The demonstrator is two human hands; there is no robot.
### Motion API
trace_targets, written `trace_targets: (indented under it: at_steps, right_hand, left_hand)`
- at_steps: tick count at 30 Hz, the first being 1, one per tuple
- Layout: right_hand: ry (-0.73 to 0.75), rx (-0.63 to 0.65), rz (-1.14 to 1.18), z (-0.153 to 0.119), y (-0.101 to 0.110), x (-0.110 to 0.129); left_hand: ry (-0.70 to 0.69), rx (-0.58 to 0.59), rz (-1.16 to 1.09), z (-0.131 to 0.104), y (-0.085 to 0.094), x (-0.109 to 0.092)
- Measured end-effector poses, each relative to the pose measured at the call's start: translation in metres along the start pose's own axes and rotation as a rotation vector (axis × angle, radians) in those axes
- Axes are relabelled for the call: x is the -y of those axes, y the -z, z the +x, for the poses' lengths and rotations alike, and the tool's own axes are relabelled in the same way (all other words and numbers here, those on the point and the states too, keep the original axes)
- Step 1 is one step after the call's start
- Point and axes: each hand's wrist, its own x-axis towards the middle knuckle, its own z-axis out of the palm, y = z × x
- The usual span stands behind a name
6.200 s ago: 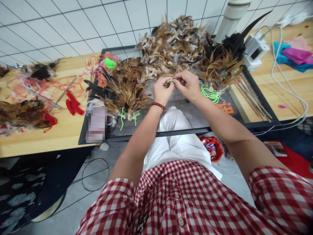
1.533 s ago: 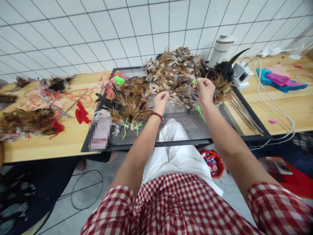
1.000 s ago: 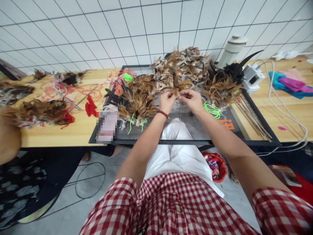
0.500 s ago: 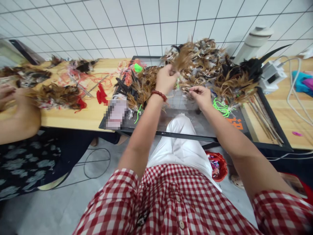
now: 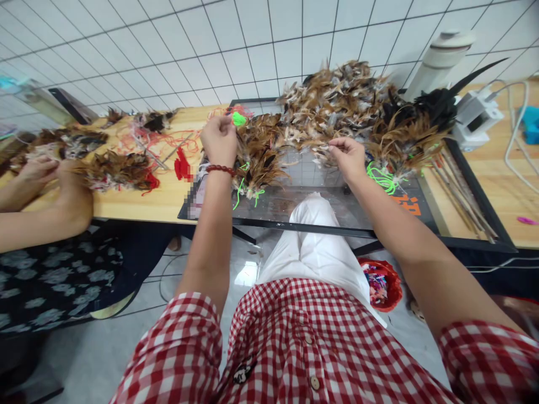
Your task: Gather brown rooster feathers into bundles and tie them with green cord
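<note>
My left hand (image 5: pixel 219 140) is raised at the left edge of the feather pile, its fingers closed; what they hold, if anything, is hidden. Beside it lies a bundle of brown feathers (image 5: pixel 263 146) with bright green string (image 5: pixel 239 193) at its base. My right hand (image 5: pixel 349 160) pinches at the front of the large heap of loose brown and pale feathers (image 5: pixel 337 106), its fingertips on a small pale feather (image 5: pixel 326 154). Another brown feather bundle (image 5: pixel 415 137) with a loop of green string (image 5: pixel 381 178) lies to the right of that hand.
A dark-framed glass board (image 5: pixel 278 199) bears the feathers. Thin sticks (image 5: pixel 463 193), a white bottle (image 5: pixel 440 64) and a white charger (image 5: pixel 480 118) stand or lie at right. A co-worker's hands (image 5: pixel 44 168) work at left near red yarn (image 5: pixel 182 164). A red basket (image 5: pixel 393 286) is below.
My left hand has moved left, from the middle of the heap to beyond the left bundle. The brown feathers that showed above it no longer show there. My right hand stays at the heap's front.
</note>
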Motion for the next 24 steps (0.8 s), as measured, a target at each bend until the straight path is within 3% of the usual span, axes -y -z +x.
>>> trace_targets:
  at_steps: [1,2,4,6,8,10,12,13,18,24]
  right_hand:
    - [0.007,-0.017,0.008,0.003,0.002,-0.001]
    - [0.008,-0.033,0.011,0.006,0.004,-0.002]
    - [0.002,-0.066,0.002,0.011,0.01,-0.002]
    - [0.011,-0.057,-0.049,0.013,0.016,0.003]
    - [0.021,0.092,-0.141,0.011,0.021,0.01]
    - [-0.025,0.399,-0.239,0.006,0.024,0.017]
    - [-0.075,0.615,-0.345,0.002,0.025,0.023]
    - [-0.071,0.617,-0.415,0.001,0.025,0.025]
    - [0.113,0.232,-0.723,0.0,0.029,0.027]
    - [0.181,0.229,-1.031,-0.009,0.026,0.016]
  left_hand:
    - [-0.07,-0.04,-0.028,-0.006,-0.015,-0.007]
    - [-0.109,0.048,-0.087,-0.015,-0.032,-0.013]
    - [0.007,0.269,-0.267,-0.033,-0.069,-0.017]
    - [0.124,0.385,-0.407,-0.048,-0.104,-0.011]
    - [0.211,0.396,-0.444,-0.054,-0.13,0.002]
    - [0.254,0.326,-0.458,-0.053,-0.147,0.014]
    - [0.262,0.274,-0.468,-0.049,-0.155,0.023]
    - [0.261,0.266,-0.472,-0.048,-0.158,0.026]
    - [0.3,0.271,-0.445,-0.057,-0.161,0.038]
    - [0.204,0.334,-0.362,-0.081,-0.165,0.052]
